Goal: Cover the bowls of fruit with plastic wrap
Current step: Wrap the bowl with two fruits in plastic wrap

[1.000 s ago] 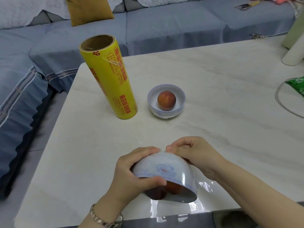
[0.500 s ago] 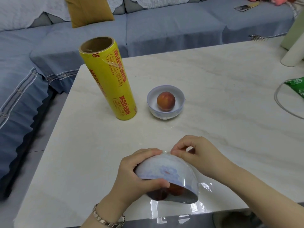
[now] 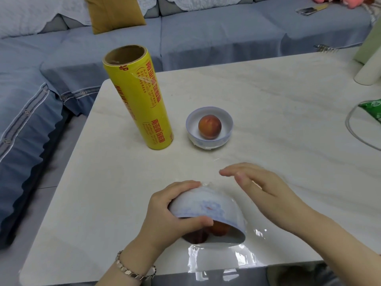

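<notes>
My left hand [image 3: 169,215] grips a white-and-blue bowl [image 3: 208,209] tipped toward me, its mouth facing down and near; reddish fruit [image 3: 218,229] shows inside behind clear plastic wrap. A wisp of wrap [image 3: 206,184] sticks up at the bowl's base. My right hand [image 3: 266,193] hovers just right of the bowl, fingers spread, touching nothing. A second bowl [image 3: 209,129] with one peach [image 3: 209,126] stands upright farther back; whether wrap covers it I cannot tell. The yellow plastic wrap roll [image 3: 140,100] stands on end to its left.
The pale marble table [image 3: 278,124] has its near edge just below the held bowl. A white cylinder [image 3: 369,71] stands at the far right, a green packet [image 3: 373,109] with a wire loop at the right edge. A blue sofa [image 3: 206,34] runs behind and to the left.
My right hand has let go of the wrap at the bowl's base and lifted away to the right with fingers spread. My left hand keeps holding the tilted bowl.
</notes>
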The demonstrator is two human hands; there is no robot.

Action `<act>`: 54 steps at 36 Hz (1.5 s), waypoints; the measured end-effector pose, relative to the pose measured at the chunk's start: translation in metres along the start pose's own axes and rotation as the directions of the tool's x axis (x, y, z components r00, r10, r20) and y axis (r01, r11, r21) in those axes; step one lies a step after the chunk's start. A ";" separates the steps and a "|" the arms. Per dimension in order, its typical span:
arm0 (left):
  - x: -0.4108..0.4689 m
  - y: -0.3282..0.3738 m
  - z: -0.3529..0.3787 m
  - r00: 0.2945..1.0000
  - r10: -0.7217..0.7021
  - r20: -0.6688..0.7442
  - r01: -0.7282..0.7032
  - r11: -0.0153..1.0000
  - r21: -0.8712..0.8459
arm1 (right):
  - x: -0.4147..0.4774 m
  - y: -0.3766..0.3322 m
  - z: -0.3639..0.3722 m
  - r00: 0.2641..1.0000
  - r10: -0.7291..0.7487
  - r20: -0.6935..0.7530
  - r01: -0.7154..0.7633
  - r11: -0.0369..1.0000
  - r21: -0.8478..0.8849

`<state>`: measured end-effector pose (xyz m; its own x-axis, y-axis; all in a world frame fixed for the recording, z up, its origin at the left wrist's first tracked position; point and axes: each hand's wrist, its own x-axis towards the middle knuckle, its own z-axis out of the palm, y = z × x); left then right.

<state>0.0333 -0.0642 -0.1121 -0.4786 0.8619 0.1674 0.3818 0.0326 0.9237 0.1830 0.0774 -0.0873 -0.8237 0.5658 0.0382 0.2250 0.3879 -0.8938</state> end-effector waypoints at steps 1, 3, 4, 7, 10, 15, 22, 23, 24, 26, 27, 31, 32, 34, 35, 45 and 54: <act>0.000 0.001 0.000 1.000 -0.004 -0.003 0.004 1.000 0.009 | -0.002 -0.002 0.002 0.995 -0.096 -0.013 0.097 0.995 0.025; 0.001 0.001 -0.001 1.000 -0.020 0.002 0.020 1.000 0.011 | -0.007 -0.003 0.008 0.975 -0.216 0.061 0.215 0.976 0.025; 0.001 0.001 -0.001 1.000 -0.025 0.000 0.025 1.000 0.017 | -0.009 -0.002 0.012 0.967 -0.232 0.105 0.234 0.972 -0.002; 0.001 0.001 -0.003 0.999 -0.043 -0.018 0.044 0.999 0.014 | -0.008 -0.003 0.020 0.973 -0.183 0.144 0.191 0.981 -0.045; 0.000 0.001 -0.003 0.999 -0.041 -0.017 0.041 0.999 0.011 | -0.004 -0.002 0.025 0.980 -0.101 0.172 0.120 0.988 -0.102; -0.002 0.001 -0.003 0.998 -0.062 0.021 0.062 0.998 -0.003 | -0.004 0.008 0.032 0.974 0.070 0.216 -0.066 0.998 -0.024; -0.002 -0.008 0.001 0.979 -0.165 -0.118 0.155 0.984 -0.084 | -0.006 0.025 0.026 0.921 0.180 0.345 -0.299 0.895 0.330; 0.000 -0.008 0.002 0.969 -0.186 -0.163 0.168 0.979 -0.118 | -0.007 0.026 0.024 0.924 0.178 0.338 -0.306 0.876 0.374; 0.003 -0.009 0.003 0.956 -0.213 -0.202 0.184 0.971 -0.154 | -0.008 0.027 0.023 0.928 0.173 0.329 -0.305 0.861 0.406; 0.007 -0.009 0.006 0.931 -0.265 -0.252 0.211 0.952 -0.224 | -0.009 0.027 0.023 0.939 0.164 0.303 -0.287 0.859 0.424; 0.010 -0.008 0.007 0.921 -0.289 -0.260 0.224 0.941 -0.252 | -0.008 0.028 0.024 0.949 0.165 0.271 -0.269 0.871 0.411; 0.018 -0.005 0.011 0.937 -0.323 -0.132 0.288 0.930 -0.230 | -0.005 0.033 0.029 0.974 0.218 0.067 -0.226 0.887 0.403; 0.020 -0.005 0.010 0.952 -0.293 -0.088 0.277 0.948 -0.159 | -0.004 0.034 0.029 0.973 0.228 0.037 -0.222 0.881 0.418; 0.023 -0.008 0.008 0.973 -0.231 -0.001 0.231 0.973 -0.015 | -0.005 0.035 0.030 0.970 0.242 -0.001 -0.217 0.874 0.436; 0.024 -0.009 0.005 0.971 -0.234 0.043 0.233 0.972 0.017 | -0.006 0.036 0.030 0.969 0.246 -0.013 -0.215 0.869 0.445; 0.031 -0.010 -0.002 0.853 -0.421 0.309 0.419 0.905 0.074 | -0.004 0.035 0.027 0.959 0.282 0.017 -0.253 0.830 0.497; 0.038 -0.010 0.015 0.930 -0.361 0.073 0.365 0.928 -0.069 | 0.013 0.025 0.022 0.951 0.308 -0.009 -0.281 0.878 0.388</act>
<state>0.0226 -0.0241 -0.1199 -0.5253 0.8265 -0.2025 0.1246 0.3101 0.9425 0.1666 0.0781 -0.1189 -0.7094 0.6645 -0.2350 0.2266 -0.1007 -0.9688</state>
